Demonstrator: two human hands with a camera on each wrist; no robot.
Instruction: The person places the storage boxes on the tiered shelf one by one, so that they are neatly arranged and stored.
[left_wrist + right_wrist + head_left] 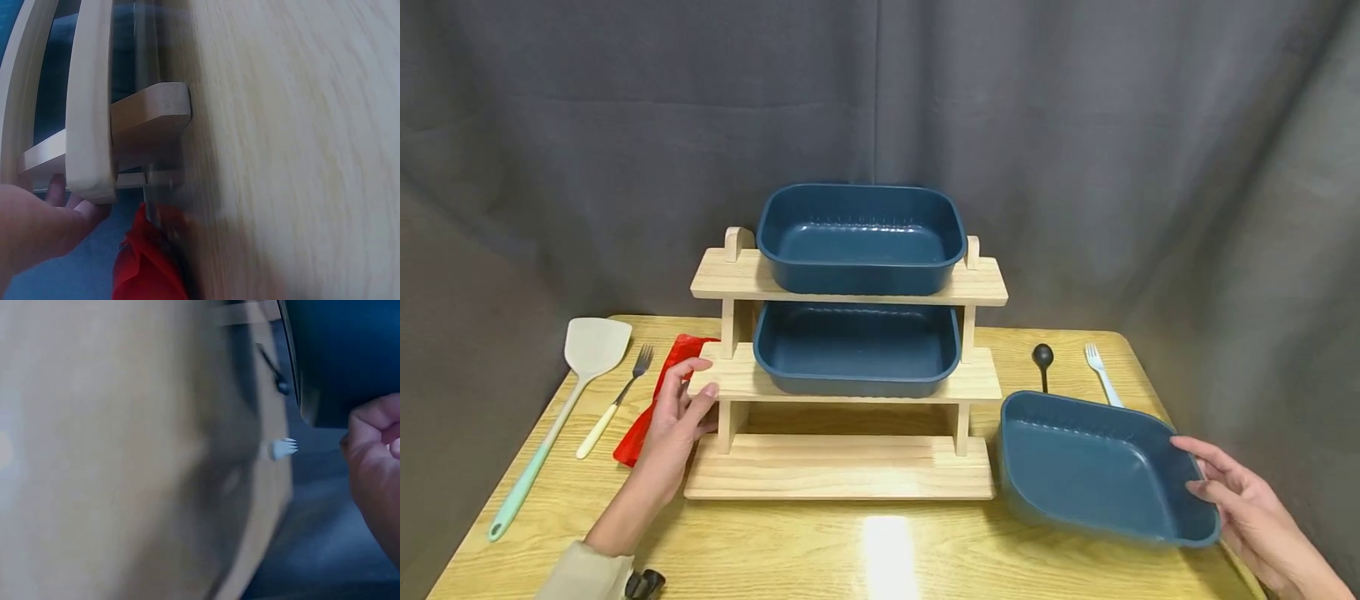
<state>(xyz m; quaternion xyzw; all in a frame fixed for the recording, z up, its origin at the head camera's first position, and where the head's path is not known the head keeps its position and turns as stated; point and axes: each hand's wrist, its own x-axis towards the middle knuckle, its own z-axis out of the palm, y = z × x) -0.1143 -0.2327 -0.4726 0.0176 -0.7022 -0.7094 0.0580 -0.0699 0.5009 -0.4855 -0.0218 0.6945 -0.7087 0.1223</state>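
My left hand [672, 425] grips the left end of the middle board of a three-tier wooden shelf [842, 467]. In the left wrist view, the fingers of that hand [53, 219] curl round the board's end [90, 144]. At the right, my right hand [1243, 508] pinches the right rim of a dark blue plastic bin [1082, 467], thumb inside the wall. The bin tilts over the table beside the shelf, and the right wrist view shows its outer side [350, 356] raised above the tabletop. Similar blue bins stand on the top tier [861, 279] and middle tier [857, 387].
Left of the shelf lie a spatula [597, 346] with a green handle, a fork [617, 402] with a cream handle and a red cloth-like item [636, 433]. Behind the held bin are a black spoon [1042, 357] and a pale blue fork [1101, 373]. Grey curtains [880, 100] surround the table.
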